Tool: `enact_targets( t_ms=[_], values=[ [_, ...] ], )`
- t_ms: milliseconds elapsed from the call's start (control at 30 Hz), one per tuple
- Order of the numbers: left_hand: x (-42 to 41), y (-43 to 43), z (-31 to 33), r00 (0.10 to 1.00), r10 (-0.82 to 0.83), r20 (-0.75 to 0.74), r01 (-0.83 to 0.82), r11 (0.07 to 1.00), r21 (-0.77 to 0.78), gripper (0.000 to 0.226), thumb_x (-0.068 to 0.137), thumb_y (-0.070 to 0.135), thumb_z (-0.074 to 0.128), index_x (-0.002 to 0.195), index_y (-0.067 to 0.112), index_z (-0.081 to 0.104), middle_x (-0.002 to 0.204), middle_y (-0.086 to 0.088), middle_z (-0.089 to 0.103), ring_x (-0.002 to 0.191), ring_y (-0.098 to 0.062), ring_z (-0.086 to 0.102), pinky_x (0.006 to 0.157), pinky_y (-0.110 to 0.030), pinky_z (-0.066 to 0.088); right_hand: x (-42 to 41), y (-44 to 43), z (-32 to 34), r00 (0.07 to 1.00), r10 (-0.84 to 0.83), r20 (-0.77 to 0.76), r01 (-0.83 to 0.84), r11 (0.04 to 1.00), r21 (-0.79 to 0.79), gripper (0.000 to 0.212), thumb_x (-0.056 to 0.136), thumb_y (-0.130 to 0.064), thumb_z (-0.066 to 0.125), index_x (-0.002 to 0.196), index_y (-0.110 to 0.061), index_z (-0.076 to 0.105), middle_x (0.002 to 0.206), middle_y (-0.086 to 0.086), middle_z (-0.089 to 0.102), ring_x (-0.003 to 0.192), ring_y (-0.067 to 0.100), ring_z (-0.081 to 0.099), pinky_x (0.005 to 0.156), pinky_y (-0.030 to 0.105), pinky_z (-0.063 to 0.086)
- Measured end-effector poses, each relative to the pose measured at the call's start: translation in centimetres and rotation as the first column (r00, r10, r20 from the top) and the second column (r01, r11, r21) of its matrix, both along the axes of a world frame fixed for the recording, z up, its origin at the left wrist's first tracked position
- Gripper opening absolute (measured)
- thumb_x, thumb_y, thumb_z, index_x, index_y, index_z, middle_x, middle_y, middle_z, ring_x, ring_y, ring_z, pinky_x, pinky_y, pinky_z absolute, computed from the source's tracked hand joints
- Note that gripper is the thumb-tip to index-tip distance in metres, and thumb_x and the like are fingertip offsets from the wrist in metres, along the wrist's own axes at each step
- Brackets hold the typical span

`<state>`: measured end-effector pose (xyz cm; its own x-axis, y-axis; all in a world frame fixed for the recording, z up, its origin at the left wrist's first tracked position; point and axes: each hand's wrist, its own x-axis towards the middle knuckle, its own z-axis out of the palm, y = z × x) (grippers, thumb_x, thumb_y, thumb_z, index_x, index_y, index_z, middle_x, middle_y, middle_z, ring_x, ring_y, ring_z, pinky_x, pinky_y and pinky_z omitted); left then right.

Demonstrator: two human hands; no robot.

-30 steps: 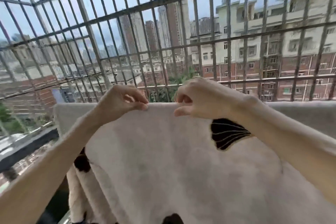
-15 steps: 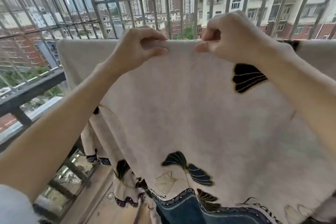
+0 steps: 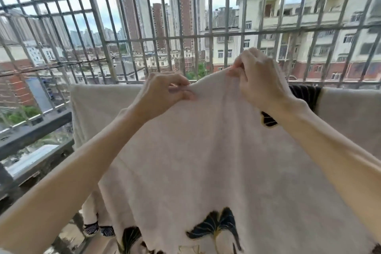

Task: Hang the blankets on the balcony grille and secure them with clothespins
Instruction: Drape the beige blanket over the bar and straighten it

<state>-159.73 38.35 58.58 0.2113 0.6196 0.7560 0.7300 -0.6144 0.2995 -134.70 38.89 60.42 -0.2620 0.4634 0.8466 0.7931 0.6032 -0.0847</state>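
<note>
A cream blanket (image 3: 206, 161) with dark ginkgo-leaf prints hangs in front of me, its top edge bunched between my hands. My left hand (image 3: 162, 93) pinches that edge at centre. Just to the right and a little higher, my right hand (image 3: 257, 80) pinches the same edge. Behind it, more cream blanket (image 3: 99, 105) lies draped over the horizontal rail of the balcony grille (image 3: 181, 37). No clothespin is in sight.
The grille's grey bars fill the upper half, with city buildings beyond. A thick dark side rail (image 3: 35, 132) runs at the left, at about waist height. The balcony floor (image 3: 70, 235) shows at the lower left under the blanket's hem.
Both hands have lifted the pinched blanket edge above the rail and drawn closer together, the right one higher. The view has tilted back up towards the grille.
</note>
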Motion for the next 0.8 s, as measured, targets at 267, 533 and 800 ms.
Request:
enact_targets(
  t_ms=[267,533,800],
  values=[
    [-4.5,2.6,4.1,0.976,0.084,-0.198,-0.041,0.976,0.214,0.027,0.093,0.025,0.065,0.069,0.023,0.051,0.067,0.016,0.047,0.058,-0.009,0.046,0.059,-0.018,0.032,-2.7,1.7,9.1,0.977,-0.161,-0.137,0.187,0.96,0.21,0.017,0.096,-0.005,0.047,0.106,-0.001,0.06,0.108,0.016,0.061,0.094,0.026,0.059,0.08,0.029,0.047],
    [-8.1,10.4,15.0,0.952,0.239,-0.191,-0.13,0.882,0.452,0.016,0.092,0.003,0.058,0.09,0.003,0.073,0.086,-0.015,0.072,0.077,-0.028,0.067,0.071,-0.024,0.043,-4.2,5.4,14.1,0.956,-0.262,-0.13,0.287,0.928,0.238,0.01,0.093,-0.011,0.048,0.093,-0.012,0.058,0.107,0.013,0.06,0.091,0.031,0.061,0.081,0.045,0.05],
    [-5.8,18.4,10.6,0.928,0.21,-0.307,-0.276,0.942,-0.191,0.02,0.09,0.017,0.065,0.071,0.017,0.071,0.079,0.004,0.069,0.07,-0.009,0.063,0.074,-0.029,0.057,-4.8,11.7,10.9,0.818,-0.541,0.197,0.575,0.762,-0.296,0.017,0.089,-0.026,0.068,0.086,-0.009,0.065,0.082,0.003,0.064,0.077,0.019,0.062,0.068,0.033,0.053]
  ],
)
